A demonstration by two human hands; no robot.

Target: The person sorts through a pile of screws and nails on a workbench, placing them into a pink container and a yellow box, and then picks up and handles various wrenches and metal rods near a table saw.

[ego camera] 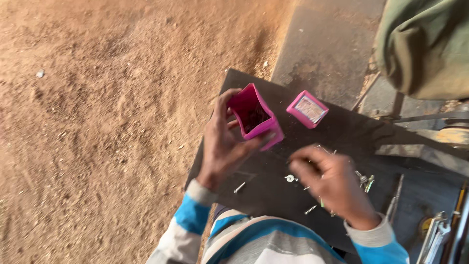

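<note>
My left hand (223, 146) grips an open pink plastic box (254, 117), tilted with its mouth facing up and dark small parts inside. The box's pink lid (307, 109) lies apart on the dark board (342, 132), to the right of the box. My right hand (332, 181) hovers low over the board with fingers pinched together; motion blur hides whether it holds anything. Several small silver screws (291, 178) lie scattered on the board around the right hand.
Sandy brown ground (97, 122) lies to the left of the board. A grey slab (327, 44) sits behind it. An olive green cloth bundle (425, 44) is at top right. Metal tools (435, 234) lie at the lower right edge.
</note>
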